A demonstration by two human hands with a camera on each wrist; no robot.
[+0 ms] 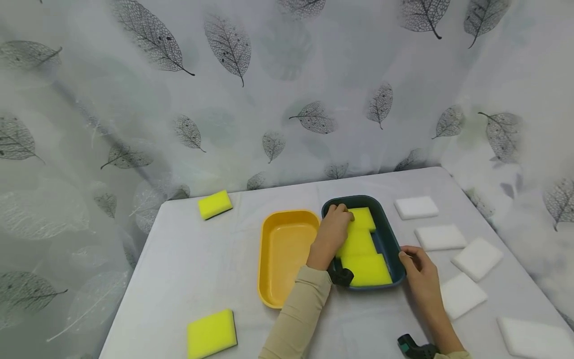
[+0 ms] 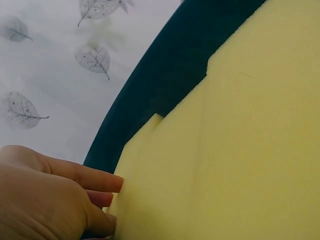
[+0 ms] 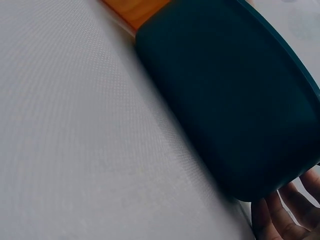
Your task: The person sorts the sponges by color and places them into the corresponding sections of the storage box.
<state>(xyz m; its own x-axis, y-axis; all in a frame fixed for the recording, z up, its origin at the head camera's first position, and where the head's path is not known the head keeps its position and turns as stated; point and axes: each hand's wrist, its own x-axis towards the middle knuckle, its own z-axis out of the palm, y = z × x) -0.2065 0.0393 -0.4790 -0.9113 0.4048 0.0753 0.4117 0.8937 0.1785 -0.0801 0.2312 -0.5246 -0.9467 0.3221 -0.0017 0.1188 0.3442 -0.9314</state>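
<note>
"Count?"

"Yellow sponges [image 1: 365, 270]: three visible inside green tray [image 1: 385, 222], two on table [image 1: 179, 279]. White sponges [image 1: 440, 237]: five."

"Hands, clearance?"

"Left hand [image 1: 331, 232]: fingertips touch farthest tray sponge [image 1: 362, 222]; grip cannot be told. Right hand [image 1: 421, 279]: fingers grasp tray's right rim. Yellow tray [image 1: 287, 249]: edge just beside; room to its left."

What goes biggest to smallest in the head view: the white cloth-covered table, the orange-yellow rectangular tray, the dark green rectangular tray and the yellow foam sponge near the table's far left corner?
1. White table
2. Orange-yellow tray and dark green tray: too alike to rank
3. Yellow foam sponge
</note>
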